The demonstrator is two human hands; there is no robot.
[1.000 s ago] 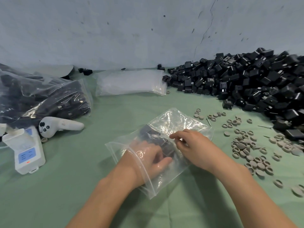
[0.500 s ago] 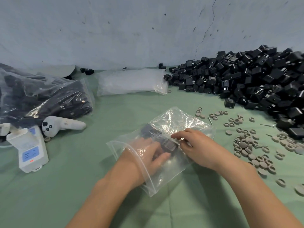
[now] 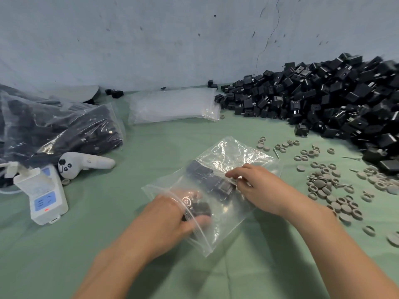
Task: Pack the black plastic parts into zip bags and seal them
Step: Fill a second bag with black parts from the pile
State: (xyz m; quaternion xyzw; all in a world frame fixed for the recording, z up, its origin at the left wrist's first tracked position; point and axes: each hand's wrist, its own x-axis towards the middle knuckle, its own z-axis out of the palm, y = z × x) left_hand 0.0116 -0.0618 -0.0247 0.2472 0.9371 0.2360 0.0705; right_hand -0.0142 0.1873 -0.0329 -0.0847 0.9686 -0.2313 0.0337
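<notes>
Nearest, left hand [image 3: 170, 214], inside the mouth of the zip bag [image 3: 233, 156] on the tabletop [image 3: 108, 212], has drawn back since a second ago, grip curled on one black part [image 3: 199, 209], though blurred: filling continues, sealing pending. Right hand [image 3: 259, 188] pinches the film over packed parts [image 3: 216, 182]; beyond, loose pile [image 3: 323, 104], cut off rightward.

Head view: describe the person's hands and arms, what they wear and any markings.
Left hand and right hand are bare: no gloves, rings or watch visible. Left forearm and right forearm are bare too, with no sleeve in frame. The left hand is partly blurred behind the zip bag, so small details there cannot be told.
</notes>
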